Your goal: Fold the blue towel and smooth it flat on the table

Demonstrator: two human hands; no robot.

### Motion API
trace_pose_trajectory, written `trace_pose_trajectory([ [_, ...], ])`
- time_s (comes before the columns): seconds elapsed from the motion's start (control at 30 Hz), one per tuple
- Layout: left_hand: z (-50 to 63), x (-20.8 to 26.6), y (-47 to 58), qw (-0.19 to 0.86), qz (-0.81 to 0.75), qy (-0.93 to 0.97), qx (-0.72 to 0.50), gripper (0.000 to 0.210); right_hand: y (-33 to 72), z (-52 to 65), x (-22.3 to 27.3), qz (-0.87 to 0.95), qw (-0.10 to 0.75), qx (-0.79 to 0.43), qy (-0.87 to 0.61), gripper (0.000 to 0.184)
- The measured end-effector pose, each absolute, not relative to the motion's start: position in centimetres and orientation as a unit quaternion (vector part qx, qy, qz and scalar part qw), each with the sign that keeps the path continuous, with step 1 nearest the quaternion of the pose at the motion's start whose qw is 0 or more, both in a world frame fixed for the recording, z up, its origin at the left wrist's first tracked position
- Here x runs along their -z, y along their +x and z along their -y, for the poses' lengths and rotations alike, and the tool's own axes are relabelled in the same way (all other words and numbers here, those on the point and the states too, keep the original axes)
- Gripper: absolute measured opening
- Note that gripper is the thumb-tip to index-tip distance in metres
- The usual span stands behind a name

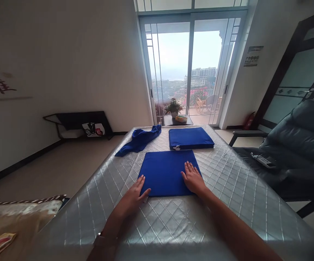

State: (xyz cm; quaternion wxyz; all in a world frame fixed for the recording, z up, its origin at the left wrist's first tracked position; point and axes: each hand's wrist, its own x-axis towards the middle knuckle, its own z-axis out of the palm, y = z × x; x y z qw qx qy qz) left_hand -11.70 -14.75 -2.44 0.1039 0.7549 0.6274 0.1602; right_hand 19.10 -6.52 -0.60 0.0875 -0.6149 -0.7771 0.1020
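Note:
A folded blue cloth [164,174] lies flat in front of me on a table with a silver quilted cover [170,221]. My left hand [135,192] rests at its lower left edge, thumb apart from the fingers. On its right part lies my right hand [193,177], palm down with fingers stretched out. Just beyond is a neat stack of folded blue cloths [191,137], a small white tag showing at its near left corner. A crumpled blue cloth [140,139] sits to the left of the stack, near the table's far left edge.
Behind the table, a potted plant [174,107] and a yellowish packet [181,118] stand on a small dark table by glass sliding doors. A dark padded armchair [301,145] is close on the right. At lower left is a brown-and-white surface [23,217].

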Motion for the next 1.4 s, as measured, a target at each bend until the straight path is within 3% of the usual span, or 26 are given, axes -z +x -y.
trace_pose_trajectory([
  [0.23,14.9,2.2,-11.9,0.119,-0.632,0.746,-0.175,0.070,20.3,6.3,0.7,0.756,0.048,-0.107,-0.644,0.075],
  [0.8,14.7,0.1,-9.8,0.005,-0.639,0.731,-0.240,0.044,21.2,6.6,0.3,0.768,0.096,-0.143,-0.617,0.069],
  [1.07,14.0,-1.8,-4.2,0.031,-0.538,0.817,-0.204,0.035,21.7,6.7,0.2,0.764,0.112,-0.146,-0.618,0.068],
  [1.23,10.9,-2.9,3.8,0.020,-0.462,0.866,-0.193,0.036,21.7,6.9,0.1,0.768,0.103,-0.132,-0.618,0.067],
  [1.4,6.7,-0.5,8.8,0.000,-0.483,0.854,-0.194,0.049,21.9,7.0,0.3,0.786,0.072,-0.121,-0.601,0.063],
])
